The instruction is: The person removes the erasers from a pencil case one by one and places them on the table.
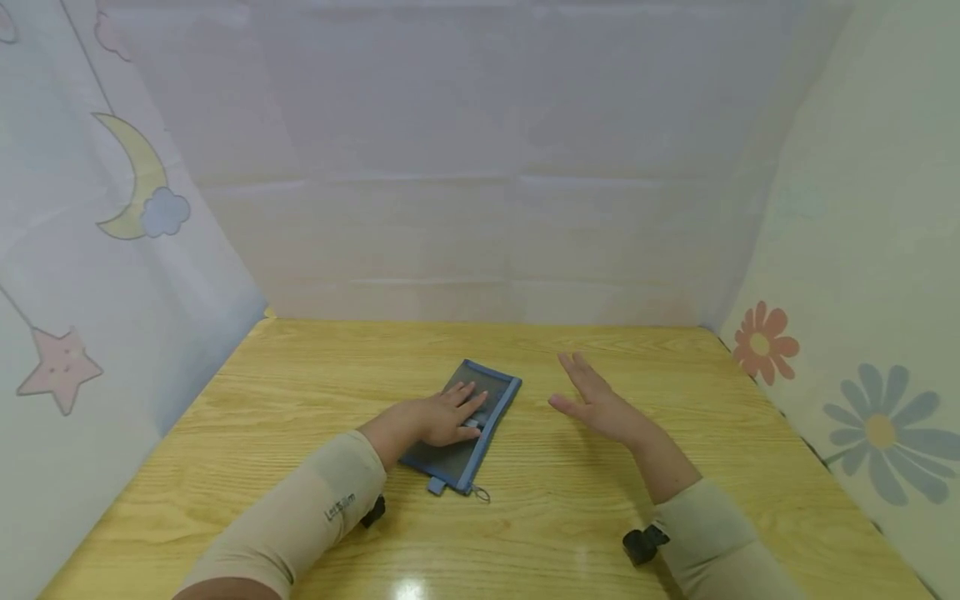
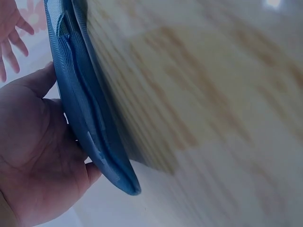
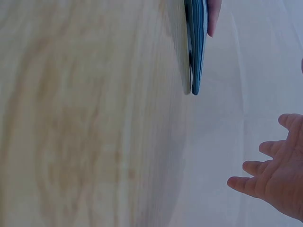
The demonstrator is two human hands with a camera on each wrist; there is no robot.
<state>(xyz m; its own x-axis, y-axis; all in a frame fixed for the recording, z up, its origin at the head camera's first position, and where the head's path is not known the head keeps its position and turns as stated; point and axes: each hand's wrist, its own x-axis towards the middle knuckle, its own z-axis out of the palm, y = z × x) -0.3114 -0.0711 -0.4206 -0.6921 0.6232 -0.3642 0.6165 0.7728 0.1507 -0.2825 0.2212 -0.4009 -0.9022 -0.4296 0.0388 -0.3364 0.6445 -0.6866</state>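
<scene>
Left hand (image 1: 437,421): fingers extended and fanned apart, laid over a blue zip pouch (image 1: 489,427) at the centre of the frame, not curled round it. In the left wrist view the thumb and a fingertip touch the pouch's face, which lies between hand and tabletop.

Right hand (image 1: 606,410): fingers straight, thumb held away from them, raised above the wood to the right of the pouch — apart from it.

Pouch flat and slanting, its far end toward upper right; grey mesh panel, blue border. A fabric tab (image 1: 437,485) and a zipper ring (image 1: 482,493) show at its near end, just below centre. Small dark-and-white patch beside the left thumb, too small to make out.

Both forearms in pale sleeves, the left (image 1: 300,508) lettered, the right (image 1: 723,533) at lower right. A black wrist device shows under each — left (image 1: 372,512), right (image 1: 643,545).

Yellow wood-grain table (image 1: 540,542) across the lower half, a light glare at bottom centre. Pale creased backdrop (image 1: 465,167) above. Moon (image 1: 138,171) upper left, pink star (image 1: 60,369) below it; red flower (image 1: 761,342) and blue-grey flower (image 1: 881,431) at right.
</scene>
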